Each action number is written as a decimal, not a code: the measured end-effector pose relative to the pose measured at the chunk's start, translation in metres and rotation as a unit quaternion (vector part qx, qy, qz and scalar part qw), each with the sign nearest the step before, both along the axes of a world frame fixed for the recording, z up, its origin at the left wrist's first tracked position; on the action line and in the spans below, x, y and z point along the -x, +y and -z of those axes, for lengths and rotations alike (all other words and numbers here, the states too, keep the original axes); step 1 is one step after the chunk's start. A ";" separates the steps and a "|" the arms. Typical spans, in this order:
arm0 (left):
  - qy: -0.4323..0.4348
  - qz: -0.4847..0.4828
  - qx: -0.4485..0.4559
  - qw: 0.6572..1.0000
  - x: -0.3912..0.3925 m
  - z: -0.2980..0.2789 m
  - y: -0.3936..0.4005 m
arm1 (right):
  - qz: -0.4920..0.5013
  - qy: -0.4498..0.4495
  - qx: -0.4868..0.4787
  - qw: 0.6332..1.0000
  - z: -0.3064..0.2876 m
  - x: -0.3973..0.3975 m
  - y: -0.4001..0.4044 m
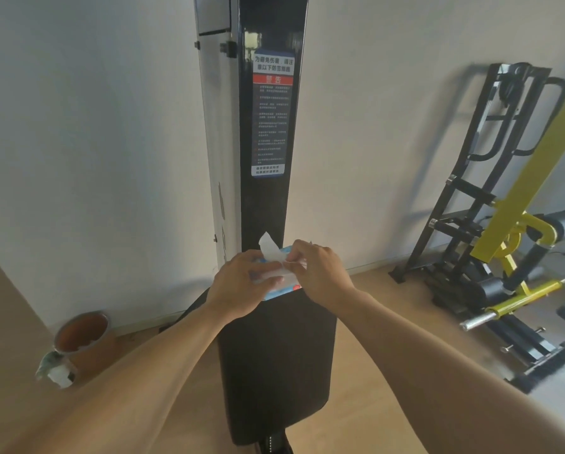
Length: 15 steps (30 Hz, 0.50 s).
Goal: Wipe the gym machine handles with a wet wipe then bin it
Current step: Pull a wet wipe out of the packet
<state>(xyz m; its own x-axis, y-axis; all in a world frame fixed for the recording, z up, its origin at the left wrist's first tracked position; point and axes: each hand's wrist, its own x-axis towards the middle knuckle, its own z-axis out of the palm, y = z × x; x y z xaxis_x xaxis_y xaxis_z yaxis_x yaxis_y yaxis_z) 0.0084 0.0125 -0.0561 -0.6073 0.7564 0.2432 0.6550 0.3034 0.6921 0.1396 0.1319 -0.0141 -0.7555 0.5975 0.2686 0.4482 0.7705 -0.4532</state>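
Observation:
A blue pack of wet wipes (282, 287) rests at the far end of the black padded seat (276, 371). My left hand (242, 283) lies over the pack and holds it down. My right hand (317, 268) pinches a white wet wipe (270, 250) that sticks up out of the pack's opening. Behind them rises the machine's black upright column (268, 198) with a warning label (272, 116). No machine handles show in this view.
A round brown bin (83, 339) stands on the wooden floor at the left near the wall, with crumpled wipes (56, 371) beside it. At the right stands a black and yellow gym machine (504, 244) with a steel bar (510, 304).

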 end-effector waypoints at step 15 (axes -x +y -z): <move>0.019 0.027 -0.017 0.999 -0.002 -0.003 -0.004 | 0.068 0.157 0.074 0.983 -0.007 -0.003 -0.022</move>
